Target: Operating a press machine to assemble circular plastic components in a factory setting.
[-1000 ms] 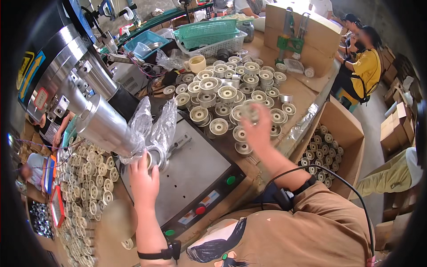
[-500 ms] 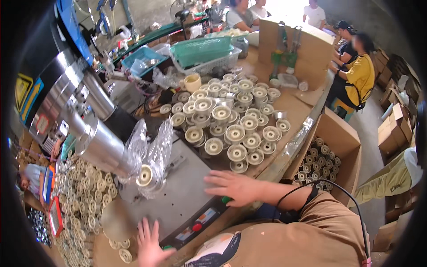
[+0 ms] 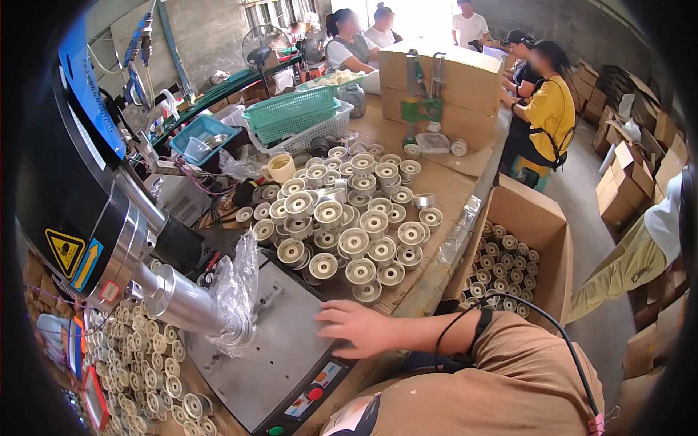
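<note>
My right hand (image 3: 352,328) lies over the right front edge of a grey press plate (image 3: 254,378), fingers stretched out and nothing held in them. My left hand is out of the picture. Above the plate a steel press ram (image 3: 182,301) reaches down, its lower end wrapped in crumpled clear plastic (image 3: 236,291). Whatever sits beneath the ram is hidden by it and the plastic. A red button (image 3: 315,393) and a green button (image 3: 275,430) are on the plate's front face. Behind my right hand, cream-centred metal wheels (image 3: 354,242) are heaped on the table.
More wheels (image 3: 153,356) cover the table left of the press. An open carton (image 3: 542,218) of wheels stands at right. Farther back are a green basket (image 3: 294,116), a blue tray (image 3: 203,138), a cream mug (image 3: 279,168) and a cardboard panel (image 3: 465,87). Several people sit beyond.
My left hand has left the picture from beside the front green button. The wheel seen at the ram's end is now hidden. The view has shifted, and my right hand stays at the plate's edge.
</note>
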Demonstrator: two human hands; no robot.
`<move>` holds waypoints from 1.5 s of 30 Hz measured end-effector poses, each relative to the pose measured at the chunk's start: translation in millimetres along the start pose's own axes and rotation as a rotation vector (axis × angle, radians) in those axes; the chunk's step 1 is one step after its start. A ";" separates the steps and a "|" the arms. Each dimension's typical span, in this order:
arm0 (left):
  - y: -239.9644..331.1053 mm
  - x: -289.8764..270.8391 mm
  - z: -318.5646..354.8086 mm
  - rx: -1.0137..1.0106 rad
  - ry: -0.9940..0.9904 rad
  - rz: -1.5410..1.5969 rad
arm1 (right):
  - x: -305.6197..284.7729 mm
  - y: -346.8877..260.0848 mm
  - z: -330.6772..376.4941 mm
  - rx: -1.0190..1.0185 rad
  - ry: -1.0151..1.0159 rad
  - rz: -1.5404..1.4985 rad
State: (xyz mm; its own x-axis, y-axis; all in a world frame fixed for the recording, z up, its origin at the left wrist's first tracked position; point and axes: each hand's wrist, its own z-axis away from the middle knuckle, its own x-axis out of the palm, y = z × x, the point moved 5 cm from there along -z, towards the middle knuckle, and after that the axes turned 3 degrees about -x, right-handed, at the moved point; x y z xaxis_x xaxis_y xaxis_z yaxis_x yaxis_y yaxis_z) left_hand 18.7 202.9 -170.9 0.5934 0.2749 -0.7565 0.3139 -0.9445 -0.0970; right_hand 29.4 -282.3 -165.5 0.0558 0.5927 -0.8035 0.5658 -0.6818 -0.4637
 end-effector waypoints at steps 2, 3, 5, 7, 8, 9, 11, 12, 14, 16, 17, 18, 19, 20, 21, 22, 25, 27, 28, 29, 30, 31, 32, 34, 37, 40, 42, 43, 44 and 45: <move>-20.1 11.6 0.3 -0.077 -0.203 0.025 | 14.4 13.6 -32.1 0.168 -0.238 0.045; -30.9 23.2 4.2 -0.162 -0.408 0.045 | 17.4 10.0 -52.2 0.140 -0.104 -0.006; -37.7 32.6 9.5 -0.158 -0.380 0.079 | 22.1 -2.5 -94.2 0.129 0.152 -0.110; -44.0 47.1 18.3 -0.143 -0.357 0.122 | 34.2 -11.0 -135.2 0.182 0.330 -0.226; -50.5 52.4 23.9 -0.100 -0.281 0.188 | 46.3 -11.7 -153.5 0.209 0.382 -0.296; -53.2 53.5 28.1 -0.064 -0.204 0.252 | 49.6 -18.0 -167.6 0.209 0.379 -0.294; -42.4 37.8 23.3 -0.101 -0.238 0.364 | 53.4 -23.3 -184.2 0.326 0.250 -0.562; -36.5 24.5 21.0 -0.149 -0.272 0.455 | 53.7 -20.5 -186.2 0.331 0.256 -0.564; 4.6 -20.5 -1.8 -0.224 -0.266 0.411 | 58.7 -19.0 -188.2 0.356 0.335 -0.442; 18.8 -39.0 -19.8 -0.245 -0.171 0.540 | 39.2 -37.9 -191.6 0.230 0.531 -0.413; -29.4 83.8 -20.5 -0.212 -0.278 1.113 | 23.8 -49.5 -179.7 0.297 0.407 -0.566; 54.8 34.7 -50.6 0.079 -0.236 0.753 | 18.5 -25.7 -157.3 0.329 0.537 -0.548; 88.2 23.6 -62.1 0.089 -0.300 0.792 | 16.7 -26.0 -147.4 0.243 0.450 -0.558; 124.9 -0.2 -74.6 0.173 -0.317 0.885 | 18.6 -21.7 -127.8 0.164 0.456 -0.395; 155.6 -18.8 -86.5 0.336 -0.217 0.937 | 8.9 -20.4 -102.1 0.087 0.502 -0.233; 182.5 -22.1 -96.9 0.429 -0.211 0.925 | -7.3 -14.2 -74.6 0.095 0.550 -0.197; 237.7 -25.4 -116.5 0.442 -0.448 0.831 | -31.2 25.6 13.3 0.346 0.662 -0.113; 255.3 -22.9 -124.3 0.442 -0.474 0.778 | -43.3 48.7 62.3 0.403 0.691 0.128; 262.6 -20.7 -126.1 0.456 -0.498 0.736 | -46.9 57.9 78.1 0.375 0.664 0.217; 268.9 -24.4 -127.0 0.439 -0.504 0.730 | -52.2 62.9 88.7 0.346 0.634 0.306; 275.3 -28.1 -128.4 0.447 -0.538 0.756 | -55.0 66.9 90.0 0.335 0.625 0.295; 277.6 -29.5 -129.9 0.452 -0.572 0.781 | -59.7 70.6 90.1 0.366 0.661 0.357; 275.8 -24.6 -130.3 0.433 -0.595 0.799 | -64.8 74.7 89.1 0.395 0.697 0.417; 267.8 -21.1 -129.1 0.433 -0.577 0.791 | -75.3 87.6 73.6 0.394 0.652 0.417; 253.4 -32.0 -125.1 0.462 -0.580 0.704 | -81.3 92.4 54.4 0.406 0.584 0.495; 214.2 -38.5 -105.1 0.514 -0.413 0.602 | -76.2 63.5 25.5 0.247 0.521 0.512; 188.2 -53.3 -81.0 0.521 -0.504 0.787 | -70.9 30.9 17.2 0.094 0.478 0.449; 167.7 -53.4 -64.3 0.548 -0.600 0.718 | -54.7 14.2 3.9 0.027 0.214 0.229; 146.7 -53.1 -44.1 0.578 -0.712 0.608 | -36.0 0.2 -5.2 -0.049 -0.054 0.012; 128.2 -51.0 -24.8 0.598 -0.827 0.498 | -29.7 -5.6 -10.8 -0.082 -0.064 -0.010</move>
State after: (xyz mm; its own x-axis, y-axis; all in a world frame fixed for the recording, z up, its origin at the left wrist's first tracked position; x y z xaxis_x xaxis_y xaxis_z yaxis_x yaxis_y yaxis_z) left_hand 47.1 72.3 -128.7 -0.1883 -0.1487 -0.9708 -0.3561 -0.9109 0.2086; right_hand 33.4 -291.5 -135.0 -0.0017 0.5688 -0.8225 0.6315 -0.6371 -0.4420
